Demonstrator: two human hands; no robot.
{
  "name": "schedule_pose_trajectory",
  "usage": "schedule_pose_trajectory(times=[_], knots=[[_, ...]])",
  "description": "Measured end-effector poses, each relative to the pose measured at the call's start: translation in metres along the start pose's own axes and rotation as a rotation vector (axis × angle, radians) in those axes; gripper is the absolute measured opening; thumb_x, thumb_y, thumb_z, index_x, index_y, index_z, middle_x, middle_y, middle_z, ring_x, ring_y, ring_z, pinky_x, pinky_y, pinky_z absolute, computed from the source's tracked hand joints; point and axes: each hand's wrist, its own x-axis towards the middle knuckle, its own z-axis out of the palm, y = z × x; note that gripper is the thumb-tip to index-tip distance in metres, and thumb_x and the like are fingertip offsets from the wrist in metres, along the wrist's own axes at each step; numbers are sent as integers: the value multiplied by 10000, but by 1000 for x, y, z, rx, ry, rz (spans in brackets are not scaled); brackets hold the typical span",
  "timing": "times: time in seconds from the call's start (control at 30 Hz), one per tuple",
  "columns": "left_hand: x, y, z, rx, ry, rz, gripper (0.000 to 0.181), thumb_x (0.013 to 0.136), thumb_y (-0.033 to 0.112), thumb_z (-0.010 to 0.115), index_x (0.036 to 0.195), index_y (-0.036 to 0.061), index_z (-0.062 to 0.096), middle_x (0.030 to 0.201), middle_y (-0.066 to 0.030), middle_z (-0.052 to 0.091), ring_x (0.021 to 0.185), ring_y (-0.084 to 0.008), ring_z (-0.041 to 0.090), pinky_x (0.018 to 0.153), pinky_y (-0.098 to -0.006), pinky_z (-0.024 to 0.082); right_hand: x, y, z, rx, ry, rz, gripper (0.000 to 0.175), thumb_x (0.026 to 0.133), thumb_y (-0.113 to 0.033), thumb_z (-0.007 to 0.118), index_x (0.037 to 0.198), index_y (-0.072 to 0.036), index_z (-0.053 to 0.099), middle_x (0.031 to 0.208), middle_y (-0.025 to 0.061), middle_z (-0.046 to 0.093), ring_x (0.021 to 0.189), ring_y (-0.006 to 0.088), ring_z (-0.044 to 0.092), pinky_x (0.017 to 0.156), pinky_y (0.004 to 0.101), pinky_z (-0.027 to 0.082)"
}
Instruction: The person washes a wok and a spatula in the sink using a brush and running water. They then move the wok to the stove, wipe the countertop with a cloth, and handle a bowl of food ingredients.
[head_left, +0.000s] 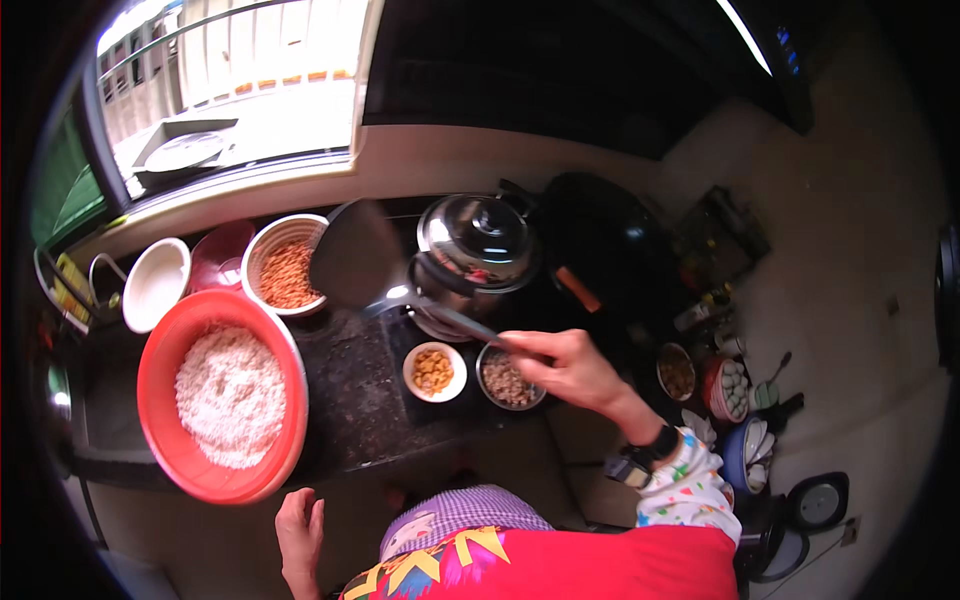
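My right hand (574, 371) grips the dark handle of a spatula (356, 259), whose broad blade is raised to the left over the counter, partly covering a white colander of reddish-brown peanuts (287, 277). Below that hand is a metal bowl of chopped pinkish-brown food (510, 379); beside it stands a small white bowl of yellowish pieces (433, 373). My left hand (300, 517) hangs in front of the counter, fingers curled, with nothing seen in it. Near it sits a large red basin of white flour-like food (231, 397).
A lidded steel pot (476, 240) stands at the back, left of a dark wok (600, 225) with a wooden handle. A white bowl (157, 285) is by the window. Bowls of eggs (731, 390) and of dishes (754, 454) stand at the right.
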Motion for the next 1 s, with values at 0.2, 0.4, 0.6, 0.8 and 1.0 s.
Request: schedule_pose_trajectory(times=[0.2,0.4,0.6,0.8,1.0], knots=[[36,51,45,44,-220,114,186,767,47,676,926,5,590,785,-122,583,647,-241,594,592,-324,474,-117,76,-93,261,562,447,269,907,-85,535,1165,-33,585,628,-24,501,528,-1,420,452,180,355],[41,87,105,68,-365,186,203,766,83,688,935,5,607,804,-136,605,656,-253,623,586,-327,505,-166,162,-140,960,588,483,265,971,-199,464,1179,-38,499,581,-32,395,435,33,364,358,188,316],[36,121,137,68,-359,109,201,778,79,683,942,-4,603,794,-127,601,637,-218,610,552,-299,500,-161,218,-153,1291,385,580,225,978,-168,454,1143,-31,522,613,-53,404,449,5,360,377,162,322],[35,141,168,-15,-352,67,196,790,36,665,963,-19,594,754,-97,572,583,-127,524,529,-249,435,-131,240,-147,1359,313,529,210,962,-164,484,1095,-7,523,663,-62,432,506,-5,397,417,139,339],[45,163,177,34,-405,98,200,790,31,662,969,-20,589,758,-91,569,582,-126,515,528,-248,432,-127,269,-128,1488,365,509,233,954,-177,496,1109,-4,521,692,-57,452,540,3,417,440,142,353]])
